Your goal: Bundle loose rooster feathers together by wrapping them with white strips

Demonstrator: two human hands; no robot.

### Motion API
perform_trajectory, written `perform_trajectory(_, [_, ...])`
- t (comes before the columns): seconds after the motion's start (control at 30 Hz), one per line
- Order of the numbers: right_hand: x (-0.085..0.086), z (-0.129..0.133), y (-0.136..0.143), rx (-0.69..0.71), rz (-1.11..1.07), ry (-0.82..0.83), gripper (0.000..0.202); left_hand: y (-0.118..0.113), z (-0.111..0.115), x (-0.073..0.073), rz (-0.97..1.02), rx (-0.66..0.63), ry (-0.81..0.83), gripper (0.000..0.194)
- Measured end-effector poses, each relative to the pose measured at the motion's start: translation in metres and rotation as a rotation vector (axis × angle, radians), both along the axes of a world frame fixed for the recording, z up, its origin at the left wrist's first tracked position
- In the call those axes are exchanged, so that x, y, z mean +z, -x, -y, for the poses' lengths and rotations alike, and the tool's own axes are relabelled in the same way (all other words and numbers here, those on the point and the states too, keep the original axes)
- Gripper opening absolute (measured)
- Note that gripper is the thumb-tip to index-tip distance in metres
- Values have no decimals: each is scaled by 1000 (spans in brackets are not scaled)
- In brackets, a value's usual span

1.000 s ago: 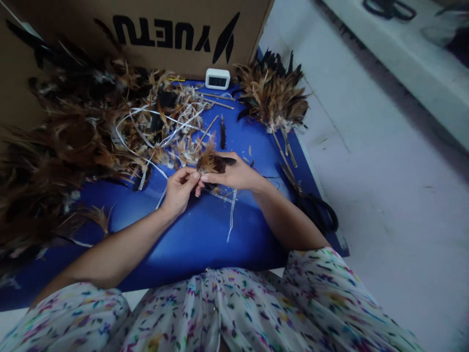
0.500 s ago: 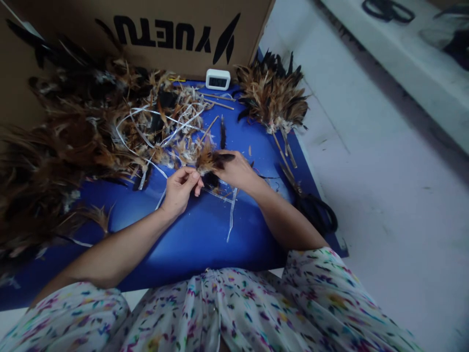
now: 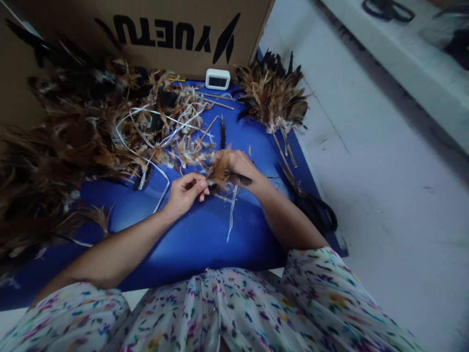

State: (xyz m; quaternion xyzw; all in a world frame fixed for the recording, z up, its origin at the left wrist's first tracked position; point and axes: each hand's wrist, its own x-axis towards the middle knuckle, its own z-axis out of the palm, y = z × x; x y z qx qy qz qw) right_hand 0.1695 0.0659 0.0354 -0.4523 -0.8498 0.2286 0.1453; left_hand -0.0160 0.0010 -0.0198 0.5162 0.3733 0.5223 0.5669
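Observation:
Between my hands is a small bunch of brown and black feathers [image 3: 219, 173]. My left hand [image 3: 187, 193] is closed in a pinch at the bunch's left end, thumb against forefinger. Curled round the far side of the bunch, my right hand [image 3: 242, 166] grips it, its fingertips partly hidden by the feathers. One dark feather sticks out over the right wrist. A white plastic strip [image 3: 161, 178] runs from the feather pile toward my left hand, and a short cut strip [image 3: 232, 215] lies on the blue table [image 3: 176, 254] below my hands.
A large heap of loose feathers [image 3: 84, 132] covers the left side. Behind stand a cardboard box [image 3: 80, 29] and a white digital clock [image 3: 218, 79]. Bundled feathers on sticks [image 3: 274, 98] lie at the back right, near black-handled scissors [image 3: 317, 210] by the table's edge.
Both hands have shifted slightly, the left one a little right and nearer me. The feather bunch has turned and moved right, its dark feather now pointing over my right wrist.

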Motion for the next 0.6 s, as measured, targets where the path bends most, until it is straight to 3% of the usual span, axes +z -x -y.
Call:
perform_trajectory(0.17, [1, -4, -3, -116, 8, -30, 9, -1, 2, 8, -24, -26, -4, 31])
perform_trajectory(0.33, [8, -5, -7, -175, 22, -23, 7, 0, 3, 6, -64, -80, -61, 27])
perform_trajectory(0.6, [2, -10, -7, -160, 62, -5, 8, 2, 7, 8, -147, -186, -165, 18])
